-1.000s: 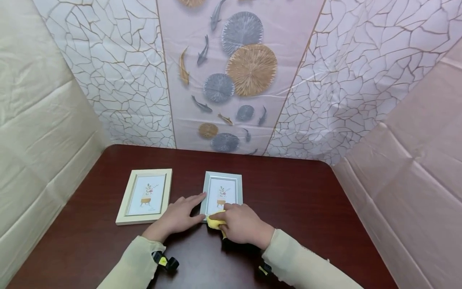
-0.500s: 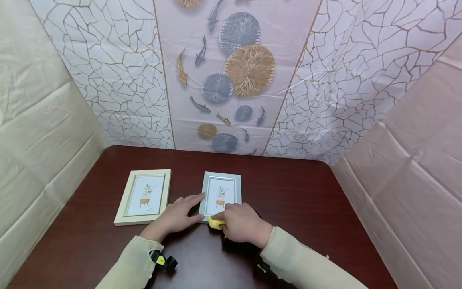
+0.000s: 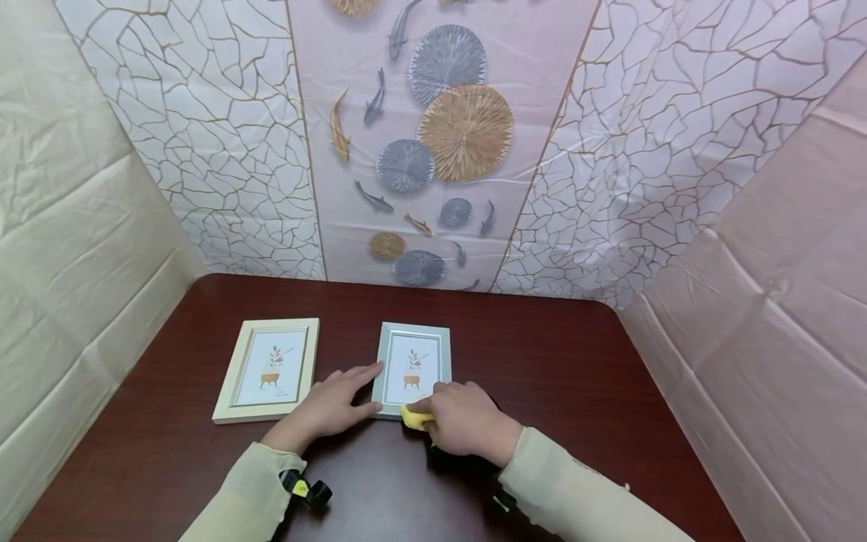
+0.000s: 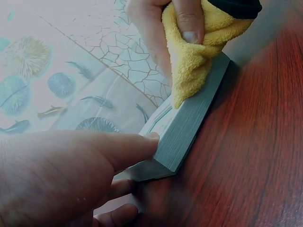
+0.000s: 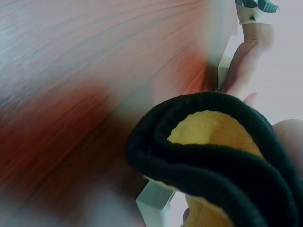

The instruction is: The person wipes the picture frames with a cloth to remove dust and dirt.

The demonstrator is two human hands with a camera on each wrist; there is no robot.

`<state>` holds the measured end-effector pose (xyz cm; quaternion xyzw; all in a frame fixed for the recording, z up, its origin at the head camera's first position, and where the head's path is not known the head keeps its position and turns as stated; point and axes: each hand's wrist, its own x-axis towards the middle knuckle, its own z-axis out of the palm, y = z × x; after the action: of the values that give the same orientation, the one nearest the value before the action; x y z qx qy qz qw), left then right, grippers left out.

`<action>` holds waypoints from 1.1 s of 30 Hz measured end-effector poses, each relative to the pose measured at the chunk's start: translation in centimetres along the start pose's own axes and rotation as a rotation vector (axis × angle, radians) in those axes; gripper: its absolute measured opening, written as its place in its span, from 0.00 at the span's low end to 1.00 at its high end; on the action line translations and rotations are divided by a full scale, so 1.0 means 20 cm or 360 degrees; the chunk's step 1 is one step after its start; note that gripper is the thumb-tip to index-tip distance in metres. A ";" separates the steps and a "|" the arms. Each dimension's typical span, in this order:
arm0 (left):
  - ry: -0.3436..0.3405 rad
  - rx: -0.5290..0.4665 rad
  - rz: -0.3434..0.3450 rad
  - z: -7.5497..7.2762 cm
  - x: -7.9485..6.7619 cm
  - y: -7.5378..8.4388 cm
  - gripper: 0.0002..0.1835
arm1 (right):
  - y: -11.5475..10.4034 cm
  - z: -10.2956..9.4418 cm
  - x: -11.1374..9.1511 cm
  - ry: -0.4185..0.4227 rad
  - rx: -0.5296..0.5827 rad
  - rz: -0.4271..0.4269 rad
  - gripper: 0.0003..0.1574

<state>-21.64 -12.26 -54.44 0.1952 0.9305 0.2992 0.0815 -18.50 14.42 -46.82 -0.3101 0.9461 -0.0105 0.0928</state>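
A grey picture frame (image 3: pixel 412 367) lies flat on the dark red table (image 3: pixel 555 376), seen from its near edge in the left wrist view (image 4: pixel 189 130). My left hand (image 3: pixel 335 403) rests with straight fingers against the frame's left side. My right hand (image 3: pixel 460 415) grips a yellow cloth (image 3: pixel 415 418) and presses it on the frame's near right corner; in the left wrist view the cloth (image 4: pixel 199 52) drapes over the frame's edge. The right wrist view shows the cloth (image 5: pixel 213 137) with a black edge, up close.
A cream picture frame (image 3: pixel 269 369) lies to the left of the grey one. Draped sheets wall in the table on the left, back and right. The table's right half is bare wood.
My right hand has slid the yellow cloth a little to the right along the grey frame's near edge. The left hand has stayed put.
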 end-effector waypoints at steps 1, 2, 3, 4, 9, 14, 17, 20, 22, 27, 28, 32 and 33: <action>-0.0002 -0.0005 0.0001 0.00 0.00 0.00 0.40 | 0.01 0.00 -0.01 0.0002 0.0003 0.0008 0.25; -0.0008 -0.0013 -0.0003 -0.01 0.00 0.01 0.41 | 0.01 0.00 -0.01 0.0006 0.0007 0.0013 0.25; -0.0006 -0.0004 0.0007 -0.01 0.00 0.01 0.40 | 0.02 0.00 -0.02 0.0011 0.0007 0.0015 0.25; -0.0010 -0.0005 -0.0002 -0.02 -0.01 0.01 0.40 | 0.02 0.00 -0.02 0.0016 0.0010 0.0011 0.25; -0.0005 0.0000 -0.0030 -0.05 -0.04 0.01 0.40 | 0.03 -0.01 -0.03 0.0031 -0.0012 -0.0014 0.25; -0.0009 -0.0002 -0.0052 -0.05 -0.04 0.04 0.40 | 0.06 -0.02 -0.05 0.0012 -0.0009 -0.0004 0.25; -0.0006 -0.0002 -0.0028 -0.04 -0.03 0.04 0.39 | 0.08 -0.01 -0.07 -0.0011 0.0036 0.0008 0.25; 0.0021 -0.0028 0.0026 -0.02 -0.02 0.04 0.39 | 0.12 -0.01 -0.11 0.0002 0.0019 0.0014 0.25; 0.0031 -0.0039 0.0049 -0.01 -0.01 0.04 0.39 | 0.14 -0.02 -0.13 0.0020 -0.0016 0.0015 0.25; 0.0027 -0.0059 0.0063 0.01 -0.01 0.03 0.39 | 0.17 -0.01 -0.19 0.0065 -0.0106 -0.0002 0.25; 0.0022 -0.0063 0.0057 0.01 -0.01 0.03 0.39 | 0.17 -0.01 -0.19 0.0064 -0.0118 -0.0004 0.25; 0.0015 -0.0048 0.0036 -0.01 -0.02 0.03 0.39 | 0.18 -0.03 -0.19 0.0078 -0.0171 -0.0027 0.25; 0.0022 -0.0046 0.0026 -0.02 -0.02 0.02 0.39 | 0.19 -0.03 -0.18 0.0089 -0.0185 -0.0037 0.25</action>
<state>-21.28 -12.31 -53.78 0.1996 0.9249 0.3147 0.0754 -17.91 19.53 -45.86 -0.3256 0.9436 0.0347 0.0482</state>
